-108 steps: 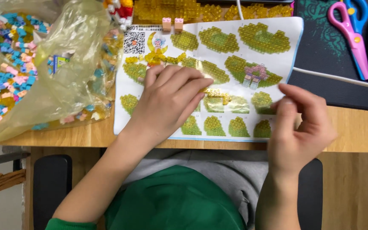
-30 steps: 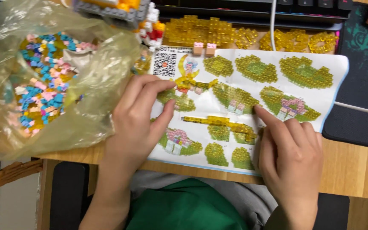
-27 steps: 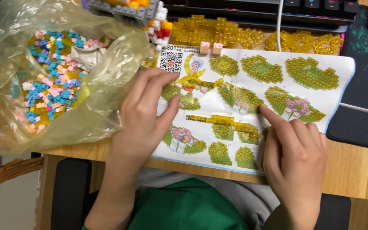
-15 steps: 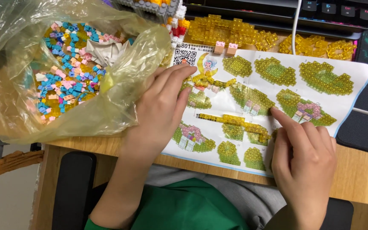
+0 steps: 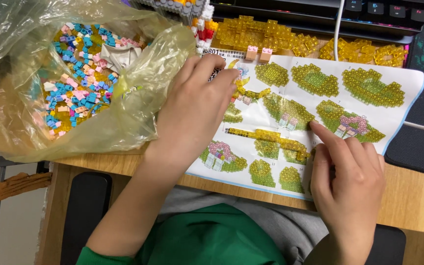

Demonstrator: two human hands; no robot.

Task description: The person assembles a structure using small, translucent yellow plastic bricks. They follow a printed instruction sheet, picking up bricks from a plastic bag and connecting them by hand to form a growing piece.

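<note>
Left hand [image 5: 192, 113] flat, fingers open, pressing on picture sheet [image 5: 320, 118] in the middle of the frame. Right hand [image 5: 349, 181] lower right, pointing at sheet. Bag of little bricks [image 5: 74, 78] upper left on tabletop [image 5: 418, 201].

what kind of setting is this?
Probably a home or hobby desk. A keyboard sits at the back of a wooden desk, beside a plastic bag of small coloured bricks. The left hand and right hand rest on a brick-building instruction sheet.
</note>
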